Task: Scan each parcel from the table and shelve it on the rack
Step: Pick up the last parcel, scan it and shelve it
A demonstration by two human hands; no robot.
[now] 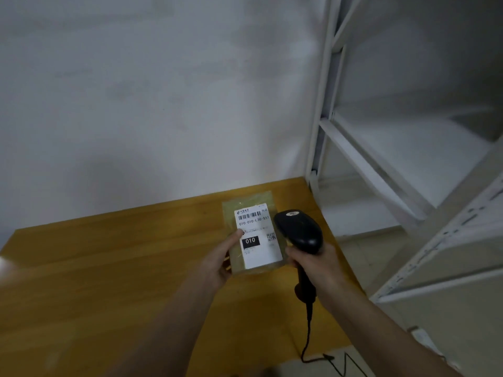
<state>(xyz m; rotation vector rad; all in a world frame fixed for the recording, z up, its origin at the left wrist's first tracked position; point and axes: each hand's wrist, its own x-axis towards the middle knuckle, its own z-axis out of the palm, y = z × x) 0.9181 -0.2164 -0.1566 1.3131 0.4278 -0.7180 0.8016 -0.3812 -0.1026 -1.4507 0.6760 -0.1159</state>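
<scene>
1. The left hand grips a flat clear plastic parcel with a white label above the wooden table; its long axis points away.
2. Just right, the right hand clasps a black handheld scanner (head beside the barcode); the white metal rack stands farther right.
</scene>
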